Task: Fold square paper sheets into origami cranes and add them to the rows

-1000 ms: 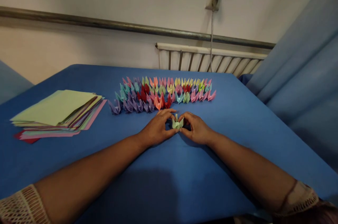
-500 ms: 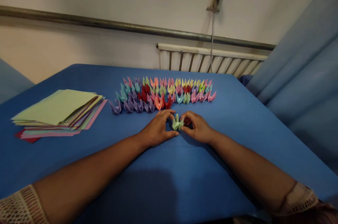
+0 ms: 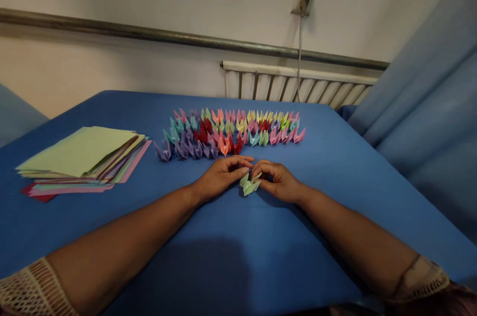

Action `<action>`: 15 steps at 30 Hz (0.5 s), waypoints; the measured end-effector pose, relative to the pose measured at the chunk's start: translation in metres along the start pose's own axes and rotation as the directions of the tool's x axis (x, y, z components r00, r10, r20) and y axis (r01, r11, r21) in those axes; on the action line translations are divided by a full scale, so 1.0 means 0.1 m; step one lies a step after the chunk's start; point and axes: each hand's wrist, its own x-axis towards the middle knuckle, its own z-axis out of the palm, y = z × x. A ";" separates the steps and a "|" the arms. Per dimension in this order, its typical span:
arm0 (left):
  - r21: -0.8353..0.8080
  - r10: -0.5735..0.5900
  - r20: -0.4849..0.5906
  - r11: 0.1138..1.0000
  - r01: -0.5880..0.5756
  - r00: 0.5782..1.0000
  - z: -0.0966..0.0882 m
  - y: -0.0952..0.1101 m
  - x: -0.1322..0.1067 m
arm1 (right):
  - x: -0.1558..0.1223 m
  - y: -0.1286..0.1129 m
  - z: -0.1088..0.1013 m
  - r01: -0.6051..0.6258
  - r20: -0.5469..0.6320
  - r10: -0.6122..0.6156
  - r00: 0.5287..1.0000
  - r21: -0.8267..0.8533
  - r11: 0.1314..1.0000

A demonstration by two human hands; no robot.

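Note:
A small light green folded paper crane lies tilted on the blue table between my hands. My right hand pinches its right side with curled fingers. My left hand rests on the table with fingers stretched toward the crane, fingertips at its upper edge. Just beyond my hands stand rows of several finished cranes in purple, red, pink, teal and yellow.
A stack of coloured square paper sheets lies at the left of the table. Behind the table are a white wall with a metal rail, a slatted bed frame and a blue curtain at the right.
The green crane has tipped from upright to lying on its side, slightly nearer to me. My left hand's fingers have straightened and shifted right over it.

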 end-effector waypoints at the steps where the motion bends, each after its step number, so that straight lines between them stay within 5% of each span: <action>1: -0.015 -0.007 0.016 1.000 0.007 1.000 0.00 0.00 0.00 | 0.00 0.00 0.00 -0.010 -0.006 0.010 1.000 0.007 1.000; 15: 0.016 0.048 -0.059 0.999 -0.048 0.997 0.05 0.02 -0.01 | 0.00 0.04 0.05 0.029 -0.069 -0.029 0.997 -0.006 1.000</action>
